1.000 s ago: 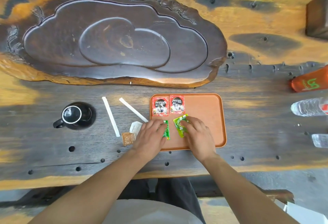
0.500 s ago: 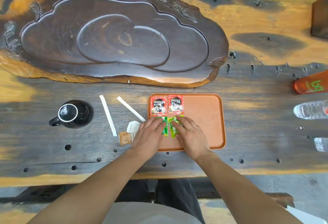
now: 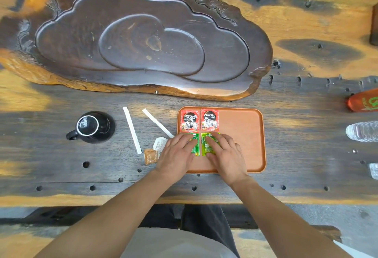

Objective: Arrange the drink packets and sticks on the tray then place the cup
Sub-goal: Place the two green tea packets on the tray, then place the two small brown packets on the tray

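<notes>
An orange tray (image 3: 245, 135) lies on the wooden table. Two red Nescafé packets (image 3: 189, 120) (image 3: 209, 119) sit side by side in its far left corner. Just below them lie two green packets, the left one (image 3: 195, 148) under the fingers of my left hand (image 3: 177, 153), the right one (image 3: 206, 147) under the fingers of my right hand (image 3: 224, 153). Both hands press flat with fingers spread. Left of the tray lie two white sticks (image 3: 132, 129) (image 3: 157, 122), a small white packet (image 3: 159, 144) and a brown packet (image 3: 151, 156). A black cup (image 3: 92, 126) stands further left.
A large carved dark wooden slab (image 3: 133, 40) fills the far side of the table. At the right edge lie an orange pouch (image 3: 362, 103) and two clear plastic bottles (image 3: 362, 130) (image 3: 373, 170). The table's front edge runs just below my wrists.
The right green packet, tilted a second ago, now lies straight next to the left one. Both hands shifted slightly toward each other on the packets.
</notes>
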Action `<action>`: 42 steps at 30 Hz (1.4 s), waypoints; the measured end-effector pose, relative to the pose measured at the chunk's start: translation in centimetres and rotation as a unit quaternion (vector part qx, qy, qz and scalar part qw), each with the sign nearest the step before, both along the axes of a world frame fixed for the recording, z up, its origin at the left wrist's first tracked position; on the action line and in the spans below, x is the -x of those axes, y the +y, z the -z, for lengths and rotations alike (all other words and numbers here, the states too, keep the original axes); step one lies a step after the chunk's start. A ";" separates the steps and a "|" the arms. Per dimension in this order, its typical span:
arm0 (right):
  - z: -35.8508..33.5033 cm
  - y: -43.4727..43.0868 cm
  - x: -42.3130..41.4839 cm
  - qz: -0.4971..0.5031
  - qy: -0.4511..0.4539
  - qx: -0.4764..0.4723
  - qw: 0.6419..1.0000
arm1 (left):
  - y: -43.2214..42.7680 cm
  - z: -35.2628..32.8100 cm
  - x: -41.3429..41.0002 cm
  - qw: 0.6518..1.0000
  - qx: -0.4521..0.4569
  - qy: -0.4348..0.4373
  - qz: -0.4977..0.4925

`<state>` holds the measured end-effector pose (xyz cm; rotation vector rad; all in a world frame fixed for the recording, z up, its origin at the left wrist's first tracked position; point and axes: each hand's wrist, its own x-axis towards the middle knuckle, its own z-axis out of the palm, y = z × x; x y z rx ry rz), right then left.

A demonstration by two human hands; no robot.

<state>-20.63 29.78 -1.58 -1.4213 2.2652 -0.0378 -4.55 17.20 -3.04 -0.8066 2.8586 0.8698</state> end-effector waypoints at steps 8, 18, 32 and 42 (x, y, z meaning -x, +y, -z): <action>-0.8 -4.1 -5.5 -0.064 -0.038 0.114 0.991 | -3.5 -1.1 -8.5 0.984 -0.016 -0.004 -0.177; 0.4 -10.4 -10.4 -0.080 -0.104 -0.013 0.991 | -5.8 -0.3 -10.2 0.989 -0.029 -0.104 -0.097; 1.0 -12.1 -11.8 -0.043 -0.045 -0.022 0.998 | -6.5 -0.6 -12.2 0.968 -0.082 -0.120 -0.204; -3.7 -9.6 -10.3 0.365 -0.486 0.078 0.790 | -7.5 -3.5 -11.1 0.882 -0.352 0.018 -0.314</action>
